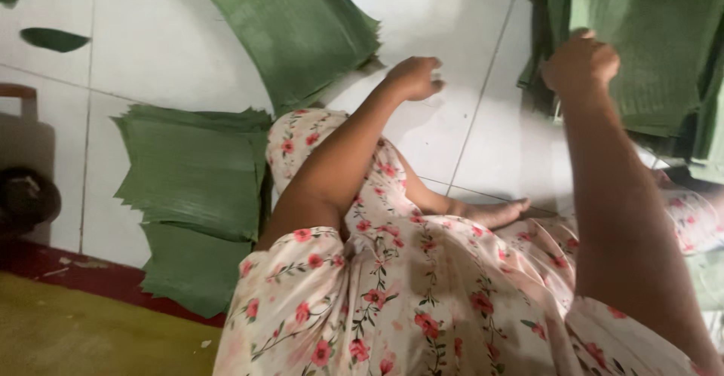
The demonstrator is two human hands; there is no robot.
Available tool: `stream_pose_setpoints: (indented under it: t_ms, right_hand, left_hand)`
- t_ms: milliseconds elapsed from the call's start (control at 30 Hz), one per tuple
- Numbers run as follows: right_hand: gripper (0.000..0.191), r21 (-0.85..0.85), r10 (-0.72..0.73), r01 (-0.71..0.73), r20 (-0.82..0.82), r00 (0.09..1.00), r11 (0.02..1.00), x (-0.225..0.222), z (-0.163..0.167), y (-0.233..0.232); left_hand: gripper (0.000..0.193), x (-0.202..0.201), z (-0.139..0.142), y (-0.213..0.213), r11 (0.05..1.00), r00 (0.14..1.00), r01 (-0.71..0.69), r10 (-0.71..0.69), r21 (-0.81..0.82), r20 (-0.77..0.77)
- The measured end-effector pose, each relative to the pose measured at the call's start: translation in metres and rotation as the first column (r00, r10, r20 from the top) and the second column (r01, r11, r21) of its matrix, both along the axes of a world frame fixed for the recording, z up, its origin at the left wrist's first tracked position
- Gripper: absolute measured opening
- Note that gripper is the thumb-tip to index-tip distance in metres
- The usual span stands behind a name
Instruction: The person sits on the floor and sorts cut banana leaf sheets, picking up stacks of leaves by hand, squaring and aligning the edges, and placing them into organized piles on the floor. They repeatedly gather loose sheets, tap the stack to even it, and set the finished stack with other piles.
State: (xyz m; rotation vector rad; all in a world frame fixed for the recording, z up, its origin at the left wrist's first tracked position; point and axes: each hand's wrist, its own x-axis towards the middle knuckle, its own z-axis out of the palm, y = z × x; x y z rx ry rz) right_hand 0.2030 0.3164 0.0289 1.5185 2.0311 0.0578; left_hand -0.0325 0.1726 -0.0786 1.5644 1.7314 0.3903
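Note:
I sit on a white tiled floor [151, 52] with a floral dress over my knees. My left hand [415, 76] hovers over the tiles with its fingers loosely curled, just right of a stack of cut green banana leaves [294, 21], holding nothing. My right hand [581, 63] is closed on the edge of a leaf in another green leaf pile [664, 44] at the upper right. My bare foot [494, 211] shows between my arms.
A third stack of green leaf sheets [196, 172] lies at my left side, with more sheets below it [192, 270]. Loose leaf scraps [54, 39] lie at the upper left. A dark round object [26, 199] and a yellow mat [90, 331] are at the left.

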Motion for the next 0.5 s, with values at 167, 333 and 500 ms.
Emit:
stream_pose_setpoints:
  t_ms: [167, 333, 500]
  right_hand:
    - [0.049, -0.09, 0.017, -0.02, -0.031, 0.999, 0.996, 0.025, 0.006, 0.035]
    - [0.049, -0.001, -0.058, 0.058, -0.096, 0.994, 0.998, 0.062, 0.018, 0.063]
    - [0.048, -0.039, 0.212, -0.211, 0.035, 0.977, 0.977, 0.089, 0.057, 0.072]
  left_hand:
    - [0.056, 0.006, 0.003, 0.009, 1.0, 0.954, 0.001, 0.0, -0.001, 0.299]
    - [0.055, 0.02, 0.007, 0.009, 1.0, 0.801, -0.004, 0.005, -0.002, 0.599]
    - [0.057, 0.033, 0.006, 0.013, 0.965, 0.578, -0.006, 0.217, -0.261, 0.787]
